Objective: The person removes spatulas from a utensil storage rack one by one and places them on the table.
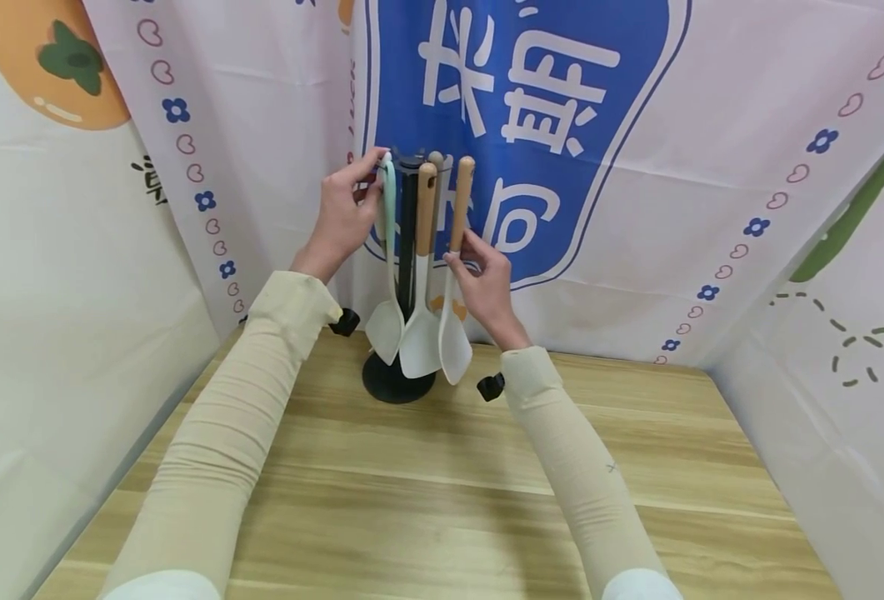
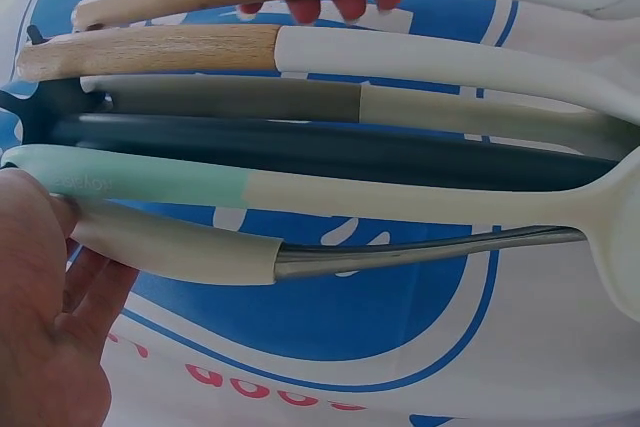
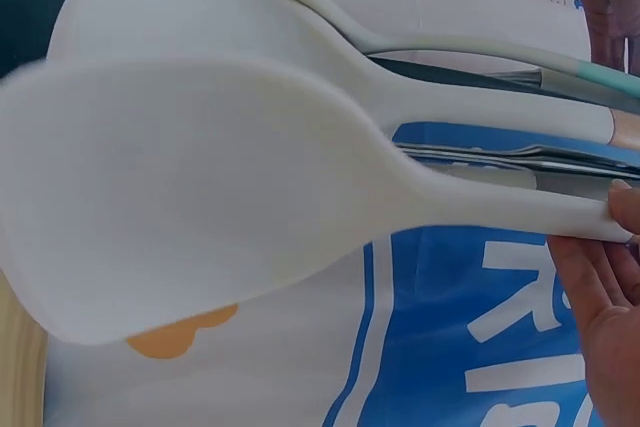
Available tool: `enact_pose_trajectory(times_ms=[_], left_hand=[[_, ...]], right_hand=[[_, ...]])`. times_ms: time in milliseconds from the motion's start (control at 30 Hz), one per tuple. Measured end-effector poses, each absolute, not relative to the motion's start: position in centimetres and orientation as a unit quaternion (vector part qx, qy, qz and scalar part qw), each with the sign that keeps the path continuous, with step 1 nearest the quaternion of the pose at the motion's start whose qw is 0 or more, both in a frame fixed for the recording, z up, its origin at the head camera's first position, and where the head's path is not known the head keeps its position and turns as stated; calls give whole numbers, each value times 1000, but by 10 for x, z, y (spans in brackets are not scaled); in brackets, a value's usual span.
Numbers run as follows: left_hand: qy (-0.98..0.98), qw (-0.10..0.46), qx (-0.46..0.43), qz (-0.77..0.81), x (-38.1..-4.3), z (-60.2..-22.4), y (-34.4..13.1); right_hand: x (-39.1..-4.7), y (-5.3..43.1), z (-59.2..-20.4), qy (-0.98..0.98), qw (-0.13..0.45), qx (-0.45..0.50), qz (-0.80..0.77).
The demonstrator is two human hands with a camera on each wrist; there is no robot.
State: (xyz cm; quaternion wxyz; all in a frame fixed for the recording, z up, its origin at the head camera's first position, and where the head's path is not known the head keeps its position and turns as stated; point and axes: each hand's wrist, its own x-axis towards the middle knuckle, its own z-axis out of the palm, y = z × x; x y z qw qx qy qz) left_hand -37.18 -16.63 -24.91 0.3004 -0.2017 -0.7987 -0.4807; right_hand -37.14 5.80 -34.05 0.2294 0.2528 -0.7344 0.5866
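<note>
My right hand [image 1: 484,279] pinches a white spatula [image 1: 455,346] with a wooden handle, thumb and fingers where the handle meets the white neck. It hangs head down, just right of a black utensil stand [image 1: 407,250]. At the stand's top left, my left hand [image 1: 344,212] has its fingers curled at the upper end of a mint-handled spatula [image 1: 391,200] with a pale head. Beside those fingers, a cream handle [image 2: 180,242] with a metal shaft shows in the left wrist view. Between the hands hangs another white spatula [image 1: 421,333] with a wooden handle.
Behind the wooden handles is a grey-handled utensil [image 2: 240,99]. The stand's round black base [image 1: 399,387] rests on the wood-grain table [image 1: 412,492], close to a printed cloth [image 1: 636,275] hanging behind. White cloth walls [image 1: 816,400] flank the table.
</note>
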Motion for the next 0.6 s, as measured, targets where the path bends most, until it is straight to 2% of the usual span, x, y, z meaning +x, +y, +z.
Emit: enact_pose_trajectory(times_ms=[600], left_hand=[[-799,294,-198,-487,-373,-252,-166]], right_hand=[[-367,73,-356,-727,235,228,604]])
